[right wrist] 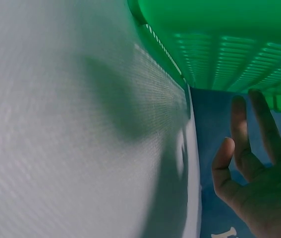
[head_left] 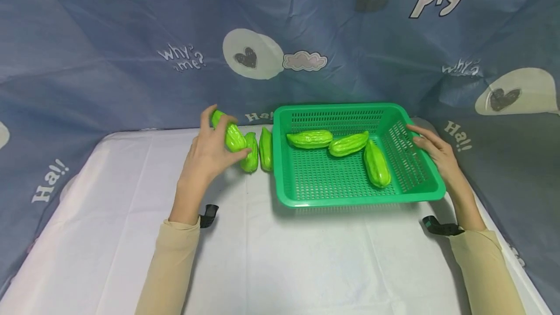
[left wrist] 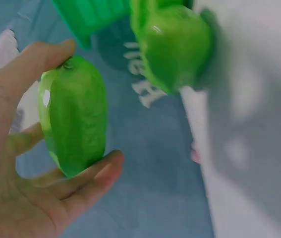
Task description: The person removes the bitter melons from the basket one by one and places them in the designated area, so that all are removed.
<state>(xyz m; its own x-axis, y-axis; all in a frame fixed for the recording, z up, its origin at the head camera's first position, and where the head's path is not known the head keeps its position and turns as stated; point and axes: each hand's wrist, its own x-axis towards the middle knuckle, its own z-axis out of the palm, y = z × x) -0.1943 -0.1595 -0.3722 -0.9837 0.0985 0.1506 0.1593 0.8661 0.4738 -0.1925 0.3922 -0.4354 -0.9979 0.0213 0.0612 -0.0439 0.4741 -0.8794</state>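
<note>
My left hand (head_left: 211, 148) holds a light green, ridged bitter melon (head_left: 235, 136) above the table, left of the green basket (head_left: 350, 203). In the left wrist view, the thumb is on one end of this bitter melon (left wrist: 76, 116) and fingertips are at the other. Two more bitter melons (head_left: 250, 153) (head_left: 265, 149) lie side by side between that hand and the basket. Inside the basket are three bitter melons (head_left: 309, 139) (head_left: 348, 144) (head_left: 376, 164). My right hand (head_left: 439, 152) grips the basket's right rim; in the right wrist view several fingers reach along its outer side.
A white cloth covers the table (head_left: 306, 266). Behind it hangs a blue printed sheet (head_left: 175, 86), which also drops along both sides. The basket stands near the table's back edge. Each wrist wears a black camera mount (head_left: 209, 216).
</note>
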